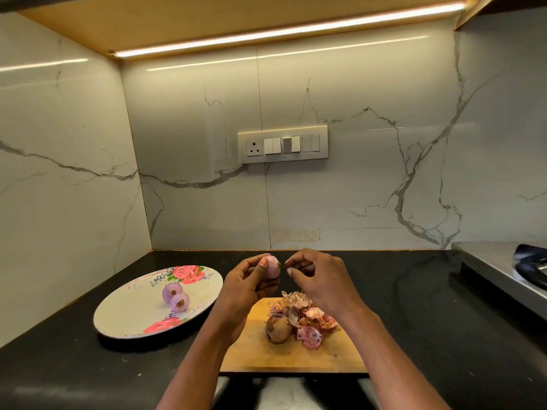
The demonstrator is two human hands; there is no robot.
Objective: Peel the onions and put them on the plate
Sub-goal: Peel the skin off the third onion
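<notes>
**Onion Peeling Station: Hands Raised Over the Board**

Head view. The dark countertop (414, 306) is bounded by marble wall panels at the back and on the left, and by a steel hob edge (500, 270) on the right. Open counter lies between the right hand and the hob, and along the front edge left of the forearms. A switch panel (282, 144) is fixed to the back wall, well above the fingertips.

The left hand (245, 287) is raised above the far edge of the cutting board (293, 353), palm turned inward. Its fingers and thumb curl round a pale pink onion (273, 269), which sits at the fingertips with its root end facing the right hand. The right hand (318, 276) is level with it, just beside the onion. Its thumb and forefinger are drawn together at the root end; whether they pinch a skin fragment cannot be determined. The remaining fingers are loosely curled.

Below the fingers, the cutting board carries one unpeeled brown onion (277, 329) touching a heap of loose pink skins (305, 316), which lies under the right wrist.

Left of the left hand, apart from the board, a floral plate (130, 315) holds two peeled onions (176, 297), touching each other near the plate's centre.
</notes>
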